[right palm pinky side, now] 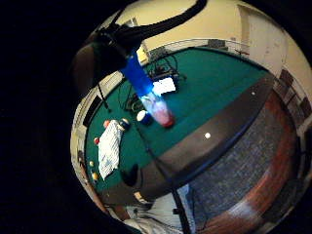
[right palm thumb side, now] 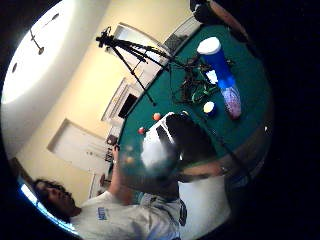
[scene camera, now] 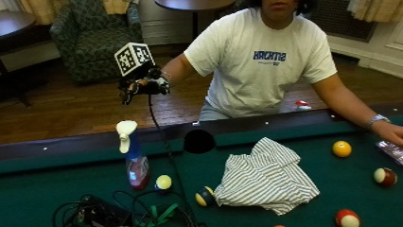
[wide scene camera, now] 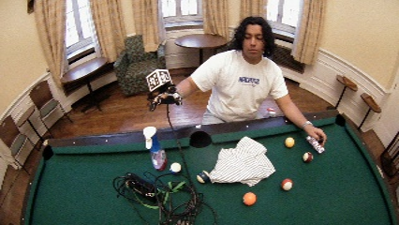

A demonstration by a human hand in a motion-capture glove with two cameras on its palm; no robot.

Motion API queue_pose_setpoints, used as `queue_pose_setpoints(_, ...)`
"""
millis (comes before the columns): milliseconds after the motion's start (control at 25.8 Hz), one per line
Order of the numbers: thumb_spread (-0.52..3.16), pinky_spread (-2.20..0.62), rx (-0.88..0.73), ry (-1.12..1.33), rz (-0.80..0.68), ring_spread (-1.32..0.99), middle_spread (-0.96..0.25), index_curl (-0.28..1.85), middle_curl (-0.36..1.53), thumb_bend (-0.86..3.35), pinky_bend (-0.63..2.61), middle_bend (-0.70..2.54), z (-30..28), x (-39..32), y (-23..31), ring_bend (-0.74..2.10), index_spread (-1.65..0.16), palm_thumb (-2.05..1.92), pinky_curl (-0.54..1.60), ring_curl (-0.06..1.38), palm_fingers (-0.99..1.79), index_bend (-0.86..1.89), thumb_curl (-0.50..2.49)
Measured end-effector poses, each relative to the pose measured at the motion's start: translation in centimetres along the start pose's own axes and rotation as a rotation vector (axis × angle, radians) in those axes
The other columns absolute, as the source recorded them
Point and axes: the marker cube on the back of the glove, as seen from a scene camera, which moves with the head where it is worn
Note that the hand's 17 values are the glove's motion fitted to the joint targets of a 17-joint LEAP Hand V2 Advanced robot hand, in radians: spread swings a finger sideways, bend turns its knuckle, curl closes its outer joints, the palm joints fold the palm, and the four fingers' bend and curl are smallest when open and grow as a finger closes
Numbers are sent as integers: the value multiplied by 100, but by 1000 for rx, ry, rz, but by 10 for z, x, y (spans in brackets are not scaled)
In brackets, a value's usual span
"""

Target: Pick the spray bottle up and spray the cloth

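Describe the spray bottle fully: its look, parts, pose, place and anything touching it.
The spray bottle stands upright on the green felt near the rail, beside a yellow ball and just ahead of a tangle of cables. It has a cream trigger head, a blue neck and a clear plastic-looking body holding reddish liquid at its base. The gloved right hand hovers above it; nothing grips it.

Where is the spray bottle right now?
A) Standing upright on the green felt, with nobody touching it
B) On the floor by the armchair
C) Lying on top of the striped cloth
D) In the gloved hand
A: the spray bottle stands upright on the pool table, apart from the striped cloth, while the gloved right hand is raised above and behind it, beyond the rail.
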Motion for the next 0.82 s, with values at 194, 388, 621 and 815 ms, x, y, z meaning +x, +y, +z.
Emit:
queue_pose_setpoints(194, 99, 21, -3, -64, 62, 1, -1, 20, 24, 15, 40, 24, 9, 22, 2, 42, -38, 49, 26, 25, 63, 12, 18)
queue_pose_setpoints(388, 102, 21, -35, -193, 128, 1, -2, 20, 27, 12, 39, 24, 20, 45, 12, 42, -39, 51, 27, 26, 63, 12, 20)
queue_pose_setpoints(621, 104, 21, -82, -274, 187, 0, -4, 21, 29, 9, 38, 24, 40, 60, 22, 43, -39, 54, 28, 28, 63, 12, 23)
queue_pose_setpoints(815, 104, 21, -124, -309, 216, -1, -4, 21, 31, 6, 37, 24, 61, 58, 23, 43, -38, 56, 29, 29, 63, 12, 24)
